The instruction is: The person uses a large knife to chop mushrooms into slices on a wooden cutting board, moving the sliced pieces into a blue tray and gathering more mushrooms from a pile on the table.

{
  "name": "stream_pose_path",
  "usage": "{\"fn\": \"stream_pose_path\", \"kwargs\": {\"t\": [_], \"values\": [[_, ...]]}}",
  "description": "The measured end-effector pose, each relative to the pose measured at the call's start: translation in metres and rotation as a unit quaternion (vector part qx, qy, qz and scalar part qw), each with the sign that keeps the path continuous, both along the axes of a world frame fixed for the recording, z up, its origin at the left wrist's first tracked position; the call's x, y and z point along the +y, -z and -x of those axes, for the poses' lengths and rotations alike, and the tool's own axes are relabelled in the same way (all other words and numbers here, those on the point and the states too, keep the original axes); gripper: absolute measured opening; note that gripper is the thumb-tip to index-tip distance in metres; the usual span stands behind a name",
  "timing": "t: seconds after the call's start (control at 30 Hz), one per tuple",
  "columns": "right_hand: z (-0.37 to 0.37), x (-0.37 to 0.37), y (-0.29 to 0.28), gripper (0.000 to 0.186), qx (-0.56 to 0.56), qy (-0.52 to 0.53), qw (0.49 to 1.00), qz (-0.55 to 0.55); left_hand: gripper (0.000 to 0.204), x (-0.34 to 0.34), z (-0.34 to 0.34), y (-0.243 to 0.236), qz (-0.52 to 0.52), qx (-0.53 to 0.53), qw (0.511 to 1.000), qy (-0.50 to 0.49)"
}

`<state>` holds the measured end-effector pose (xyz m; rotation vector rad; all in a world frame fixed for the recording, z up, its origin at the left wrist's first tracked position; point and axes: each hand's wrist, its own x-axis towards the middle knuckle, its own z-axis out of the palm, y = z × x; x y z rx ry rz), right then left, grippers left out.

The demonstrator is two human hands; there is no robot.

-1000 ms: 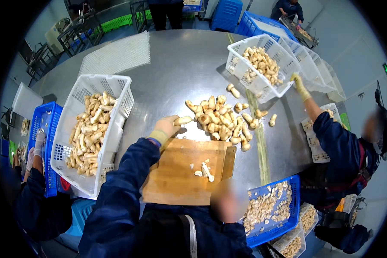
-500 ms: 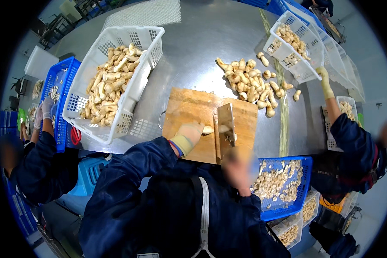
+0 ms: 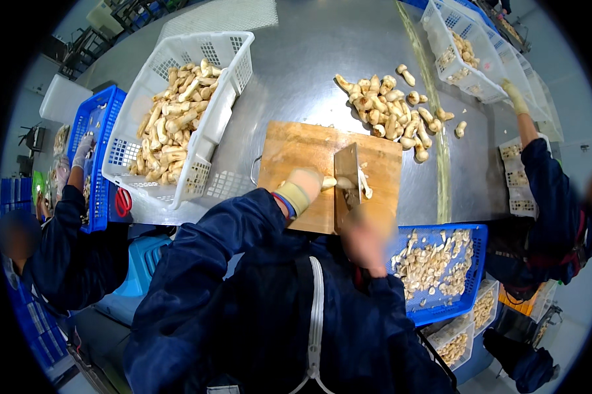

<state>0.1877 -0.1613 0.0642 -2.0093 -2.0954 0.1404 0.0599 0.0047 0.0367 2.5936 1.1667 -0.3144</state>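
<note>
On the wooden cutting board (image 3: 297, 142), my gloved left hand (image 3: 300, 188) is closed over a mushroom (image 3: 328, 182); its end sticks out toward the blade. My right hand (image 3: 367, 241), blurred, grips a broad cleaver (image 3: 345, 172) at the board's near right part, its handle hidden in the hand. The blade stands upright just right of the mushroom. Pale mushroom slices (image 3: 366, 185) lie against the blade's right side. Beyond the board's far right corner is a heap of whole mushrooms (image 3: 391, 111) on the metal table (image 3: 296, 65).
A white crate (image 3: 214, 118) of mushrooms stands at left. Red-handled scissors (image 3: 123, 201) lie by the blue crate (image 3: 97, 164). Below the table's right edge sits a blue basket (image 3: 475, 279) of slices. Co-workers flank me; one's gloved hand (image 3: 516, 98) touches a white crate (image 3: 480, 82).
A mushroom end now shows beyond my left fingers, and slices have appeared right of the blade. The right co-worker's hand and crate have shifted away. The view has moved slightly.
</note>
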Motion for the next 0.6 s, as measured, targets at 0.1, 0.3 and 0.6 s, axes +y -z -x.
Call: {"fn": "stream_pose_path", "kwargs": {"t": [0.1,0.3,0.6], "values": [[0.009,0.024,-0.042,0.016,-0.023,0.073,0.997,0.018,0.017,0.014,0.004,-0.013,0.029,0.026,0.999,0.026],[0.019,0.041,-0.031,0.027,0.118,0.156,0.975,0.107,0.032,0.024,0.051,0.025,0.487,-0.338,0.743,-0.311],[0.018,0.025,0.009,0.022,0.365,0.174,0.905,0.13,0.035,-0.015,0.029,0.023,0.199,-0.151,0.922,-0.294]]}}
